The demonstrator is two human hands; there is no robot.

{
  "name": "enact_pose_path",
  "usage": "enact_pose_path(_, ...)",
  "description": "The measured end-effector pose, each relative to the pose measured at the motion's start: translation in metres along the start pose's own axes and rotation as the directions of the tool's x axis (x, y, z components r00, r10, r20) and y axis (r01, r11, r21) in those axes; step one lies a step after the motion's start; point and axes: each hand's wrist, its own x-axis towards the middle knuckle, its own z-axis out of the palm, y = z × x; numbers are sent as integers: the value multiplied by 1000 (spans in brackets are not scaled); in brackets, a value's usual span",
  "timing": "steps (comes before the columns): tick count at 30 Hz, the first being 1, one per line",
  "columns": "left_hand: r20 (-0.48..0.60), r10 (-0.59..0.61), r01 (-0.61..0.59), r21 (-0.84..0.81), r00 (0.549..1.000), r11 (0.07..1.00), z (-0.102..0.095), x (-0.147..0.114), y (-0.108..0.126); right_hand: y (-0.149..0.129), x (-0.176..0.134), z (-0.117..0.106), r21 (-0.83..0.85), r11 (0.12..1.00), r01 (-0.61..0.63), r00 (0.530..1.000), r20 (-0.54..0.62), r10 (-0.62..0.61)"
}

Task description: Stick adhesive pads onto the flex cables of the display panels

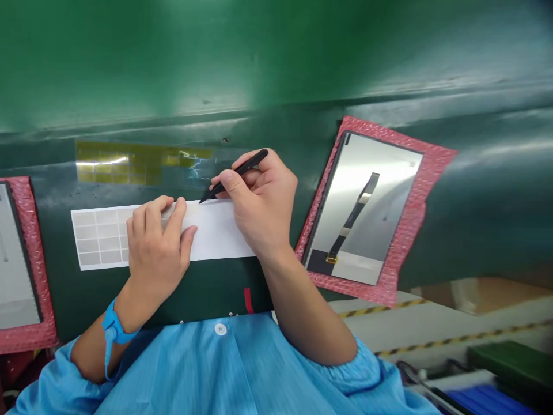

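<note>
Right of both hands' fingers, on the glossy green worktop [224,288], lies a silver rectangular panel [375,216]. The white, pale-gridded sheet [216,230] beneath the loosely spread fingers of the left hand [155,248] could slip if pressed lightly. Fingers of the right hand [270,199] pinch a black pointed tool [244,168]; overpressing could tear the sheet. No writing is legible.

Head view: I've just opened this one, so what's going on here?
A person is working over a white sheet of small rectangular pieces on a green table. The left hand rests on the sheet, while the right hand holds a black pointed tool, its tip at the sheet's far edge. A yellowish film strip lies beyond. To the right, a flat panel lies on pink bubble wrap.
</note>
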Motion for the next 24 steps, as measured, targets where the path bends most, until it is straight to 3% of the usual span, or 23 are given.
enact_pose_path(24, 12, -14, 14, -28, 1000, 1000, 0, 1, 3, -10, 16, -3, -53, 998, -43, 987, 154, 50)
